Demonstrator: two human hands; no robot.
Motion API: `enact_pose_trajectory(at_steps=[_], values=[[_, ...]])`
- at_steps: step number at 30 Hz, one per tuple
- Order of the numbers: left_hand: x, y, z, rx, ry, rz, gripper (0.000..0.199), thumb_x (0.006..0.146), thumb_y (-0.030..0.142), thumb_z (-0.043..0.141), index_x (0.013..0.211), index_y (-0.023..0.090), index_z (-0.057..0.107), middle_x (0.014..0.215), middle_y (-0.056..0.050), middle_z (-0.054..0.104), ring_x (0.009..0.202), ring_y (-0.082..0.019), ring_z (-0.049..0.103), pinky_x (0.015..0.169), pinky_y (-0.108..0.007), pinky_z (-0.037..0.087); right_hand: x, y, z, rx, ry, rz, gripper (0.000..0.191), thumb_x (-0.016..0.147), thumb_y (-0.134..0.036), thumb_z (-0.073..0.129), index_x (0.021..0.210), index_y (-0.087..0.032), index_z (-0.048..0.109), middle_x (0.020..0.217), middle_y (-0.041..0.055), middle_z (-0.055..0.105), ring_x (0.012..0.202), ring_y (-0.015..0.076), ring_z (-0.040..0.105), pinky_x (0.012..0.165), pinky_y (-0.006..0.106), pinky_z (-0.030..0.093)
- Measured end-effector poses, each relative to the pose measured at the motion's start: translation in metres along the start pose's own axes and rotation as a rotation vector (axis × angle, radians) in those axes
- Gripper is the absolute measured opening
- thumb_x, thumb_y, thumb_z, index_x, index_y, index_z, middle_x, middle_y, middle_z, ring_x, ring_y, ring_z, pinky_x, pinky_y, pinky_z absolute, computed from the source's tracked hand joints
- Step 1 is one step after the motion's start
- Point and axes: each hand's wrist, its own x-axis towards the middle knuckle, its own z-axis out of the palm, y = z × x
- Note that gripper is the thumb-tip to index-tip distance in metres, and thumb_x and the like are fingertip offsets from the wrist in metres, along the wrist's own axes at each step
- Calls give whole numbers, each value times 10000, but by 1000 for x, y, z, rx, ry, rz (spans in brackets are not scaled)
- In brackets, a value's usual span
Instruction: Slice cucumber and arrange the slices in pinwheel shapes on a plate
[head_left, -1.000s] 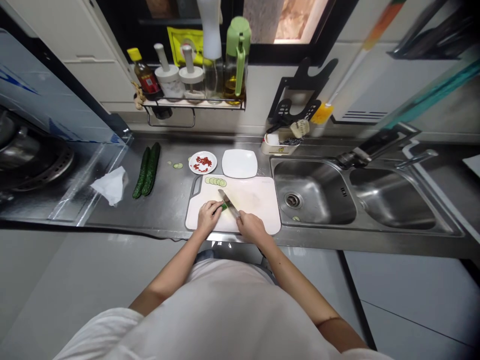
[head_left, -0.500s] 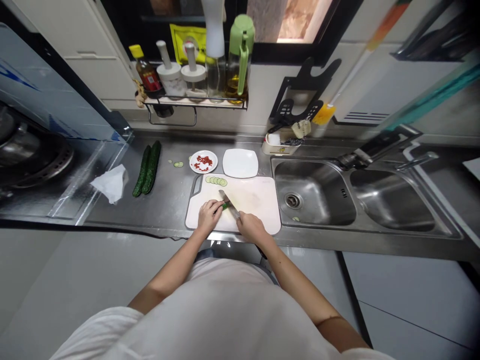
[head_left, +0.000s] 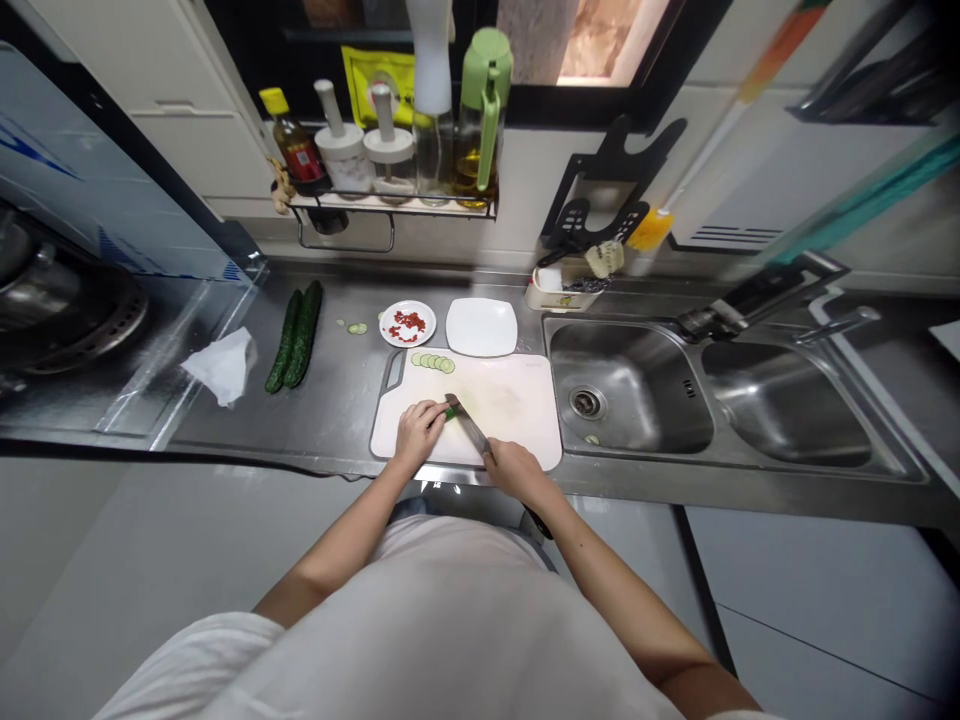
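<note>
My left hand (head_left: 417, 434) is closed over a piece of cucumber (head_left: 450, 412), its fingertips pressing it to the white cutting board (head_left: 529, 405). Only a small green part shows past the fingers. Gripped in my right hand (head_left: 514, 468) is a knife (head_left: 471, 428), its blade slanting up and left so the tip end lies against the cucumber. Overlapping cucumber slices (head_left: 433, 362) form a short row at the board's upper left. Behind the board are a small plate (head_left: 385, 335) with chopped red pieces (head_left: 410, 322) and a white square plate (head_left: 481, 326) with nothing on it.
Two whole cucumbers (head_left: 302, 335) lie left of the board, with a crumpled white cloth (head_left: 222, 366) beside them. A double sink (head_left: 637, 385) adjoins the board's right side. Above the counter hangs a rack (head_left: 397, 207) holding bottles and seasoning jars. A stove (head_left: 67, 310) stands far left.
My right hand has drawn the knife back toward me and a little to the right. The left hand stays on the cucumber piece.
</note>
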Motion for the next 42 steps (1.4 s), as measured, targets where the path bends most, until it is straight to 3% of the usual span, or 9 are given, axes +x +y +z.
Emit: enact_pose_trajectory(at_steps=[13,32,36,42], values=[[1,0,-1,-12,-11,0,275,944,329,482,1130,259,672,1087,-61,657,997,-199,587,907,-358,456,17,-10,-3,-11,19,-6,289,943,-204,368,1117,-147,590,1047,149,691,979,237,644,768,291,427],[-1,-1,1,22,-20,38,271,941,329,491,1133,263,671,1100,-60,654,1001,-200,578,901,-349,439,69,-42,-15,31,91,-39,364,934,-204,390,1236,-154,588,1148,150,677,1092,246,626,846,304,464],[-1,1,0,30,-5,47,264,941,326,498,1128,261,673,1095,-50,658,976,-189,580,892,-336,440,65,-40,-13,28,82,-34,372,933,-203,389,1251,-147,574,1148,151,677,1077,243,633,846,307,463],[-1,4,-3,45,2,38,269,947,335,495,1137,264,673,1106,-50,652,975,-184,580,882,-328,440,34,-23,-1,-29,36,-2,347,921,-175,368,1173,-121,600,1112,178,683,1055,253,636,829,322,457]])
